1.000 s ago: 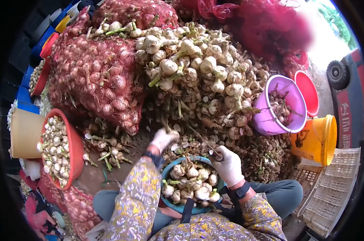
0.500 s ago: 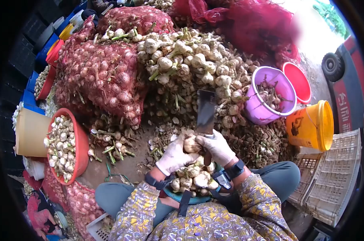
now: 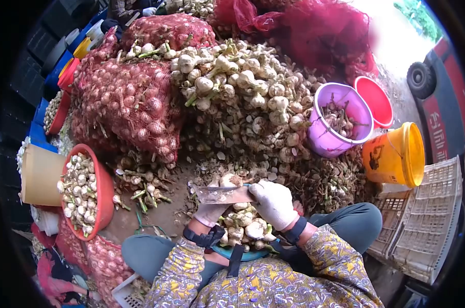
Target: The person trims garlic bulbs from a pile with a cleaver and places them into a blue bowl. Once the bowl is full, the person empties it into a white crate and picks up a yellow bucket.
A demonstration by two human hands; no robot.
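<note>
My right hand (image 3: 273,204), in a white glove, is closed around the handle of a cleaver (image 3: 217,194). The wide blade lies level, pointing left across my lap. Just beyond the blade sits a garlic bulb (image 3: 231,180), held by my gloved left hand (image 3: 210,213), whose fingers are mostly hidden behind the blade. Under both hands is a teal basin (image 3: 243,255) filled with trimmed garlic bulbs (image 3: 255,230).
A large heap of garlic (image 3: 253,92) rises ahead, beside a red mesh sack of garlic (image 3: 124,108). An orange tub (image 3: 105,192) stands left. On the right are a purple bucket (image 3: 331,145), a yellow bucket (image 3: 389,156) and plastic crates (image 3: 427,226). Another person's arm shows lower left.
The cleaver has swung from pointing away from me to lying level toward the left. My right hand has turned with it, and the bulb has moved slightly left and away.
</note>
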